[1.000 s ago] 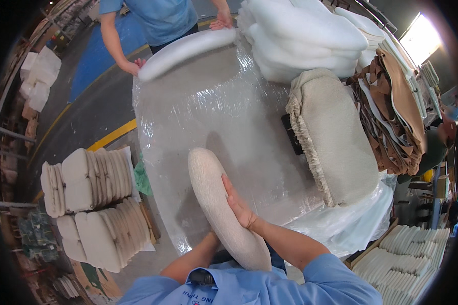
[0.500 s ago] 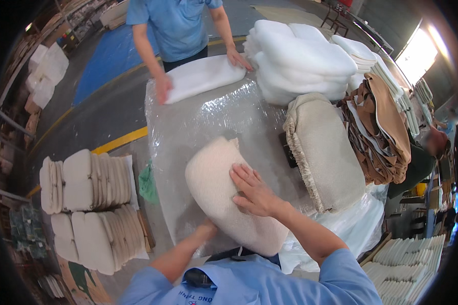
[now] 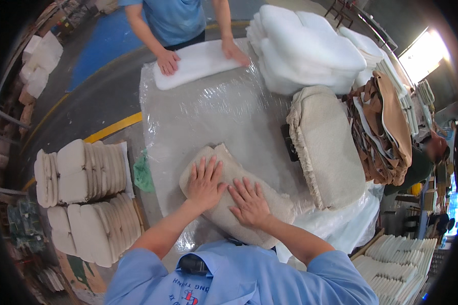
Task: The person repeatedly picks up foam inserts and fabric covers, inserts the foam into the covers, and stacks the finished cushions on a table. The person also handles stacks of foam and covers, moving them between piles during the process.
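Observation:
A beige fabric-covered cushion [image 3: 269, 203] lies at the near edge of the plastic-covered table, slanting from upper left to lower right. My left hand [image 3: 206, 184] rests flat on its left part, fingers spread. Beside it, my right hand [image 3: 251, 203] presses palm down on the middle, its fingers also apart. The two hands are close together at the thumbs. Nothing is gripped in either one. The cushion's underside is hidden. To the right sits a stack of beige fabric pieces [image 3: 331, 147] with frayed edges.
Across the plastic-covered table [image 3: 208, 114], a co-worker [image 3: 175, 23] has both hands on a white padding sheet [image 3: 196, 63]. White padding [image 3: 305, 51] is piled at the far right, brown fabric pieces [image 3: 387, 132] nearer. Stacked beige cushions [image 3: 81, 173] stand left, near a green bag [image 3: 143, 173].
My left hand has come from below the cushion's left side onto its top. The cushion now lies flatter and more crosswise. The co-worker's left-side hand has moved onto the white padding.

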Tool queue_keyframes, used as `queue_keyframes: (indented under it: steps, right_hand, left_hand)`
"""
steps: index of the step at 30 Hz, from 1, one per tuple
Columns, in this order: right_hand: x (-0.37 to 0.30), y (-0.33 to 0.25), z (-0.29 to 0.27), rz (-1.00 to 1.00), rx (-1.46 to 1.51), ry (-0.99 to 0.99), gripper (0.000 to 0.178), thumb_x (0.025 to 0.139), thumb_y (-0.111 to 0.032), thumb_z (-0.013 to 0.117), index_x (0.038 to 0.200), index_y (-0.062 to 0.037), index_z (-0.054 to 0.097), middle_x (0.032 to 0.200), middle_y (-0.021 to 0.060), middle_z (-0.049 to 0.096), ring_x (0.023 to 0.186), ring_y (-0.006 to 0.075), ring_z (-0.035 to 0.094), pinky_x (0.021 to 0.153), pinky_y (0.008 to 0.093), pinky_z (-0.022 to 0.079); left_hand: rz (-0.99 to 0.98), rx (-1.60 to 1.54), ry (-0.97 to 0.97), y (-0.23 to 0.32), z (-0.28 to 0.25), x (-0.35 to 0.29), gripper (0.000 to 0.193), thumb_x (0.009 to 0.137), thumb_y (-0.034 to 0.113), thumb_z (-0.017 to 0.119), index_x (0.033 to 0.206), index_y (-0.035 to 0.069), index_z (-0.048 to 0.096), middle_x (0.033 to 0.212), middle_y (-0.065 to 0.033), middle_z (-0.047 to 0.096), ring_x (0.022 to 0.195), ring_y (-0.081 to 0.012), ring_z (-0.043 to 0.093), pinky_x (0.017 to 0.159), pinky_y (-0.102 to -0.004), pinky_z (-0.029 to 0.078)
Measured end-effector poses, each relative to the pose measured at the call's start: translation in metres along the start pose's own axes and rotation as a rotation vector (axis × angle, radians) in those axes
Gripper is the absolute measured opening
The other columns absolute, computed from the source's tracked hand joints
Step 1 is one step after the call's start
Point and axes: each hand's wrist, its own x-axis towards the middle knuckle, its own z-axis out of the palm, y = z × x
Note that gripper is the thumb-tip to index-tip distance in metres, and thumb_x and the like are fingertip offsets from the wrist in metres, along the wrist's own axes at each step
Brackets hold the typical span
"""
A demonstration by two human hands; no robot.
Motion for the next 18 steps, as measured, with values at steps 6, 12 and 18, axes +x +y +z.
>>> queue_keyframes:
  steps: [6, 12, 18]
  right_hand:
    - [0.002, 0.004, 0.002, 0.032, 0.052, -0.047, 0.076, 0.107, -0.056, 0.041, 0.168, -0.0115, 0.030, 0.176, 0.0145, 0.023, 0.163, 0.0387, 0.014, 0.129, 0.0635, 0.011]
    - [-0.004, 0.000, -0.006, 0.083, 0.059, -0.008, 0.074, 0.104, -0.056, 0.052, 0.165, -0.0170, 0.038, 0.174, 0.0152, 0.028, 0.162, 0.0387, 0.020, 0.129, 0.0630, 0.014]
    - [-0.125, 0.033, 0.017, 0.606, -0.091, 0.357, 0.091, 0.094, -0.058, 0.069, 0.160, -0.0018, 0.041, 0.165, 0.0285, 0.037, 0.154, 0.0470, 0.032, 0.124, 0.0635, 0.023]
  left_hand:
    - [-0.051, 0.116, -0.096, 0.023, 0.021, 0.068, 0.068, 0.107, 0.045, 0.048, 0.164, 0.008, 0.037, 0.173, -0.0153, 0.027, 0.161, -0.0424, 0.015, 0.128, -0.0662, 0.011]
    - [-0.075, 0.116, -0.042, 0.010, 0.030, 0.074, 0.066, 0.106, 0.045, 0.049, 0.163, 0.012, 0.041, 0.172, -0.0165, 0.031, 0.159, -0.0447, 0.022, 0.127, -0.0676, 0.013]
    - [-0.225, -0.072, 0.213, -0.015, 0.018, 0.053, 0.057, 0.106, 0.044, 0.052, 0.155, 0.014, 0.052, 0.157, -0.0225, 0.048, 0.144, -0.0448, 0.045, 0.117, -0.0650, 0.034]
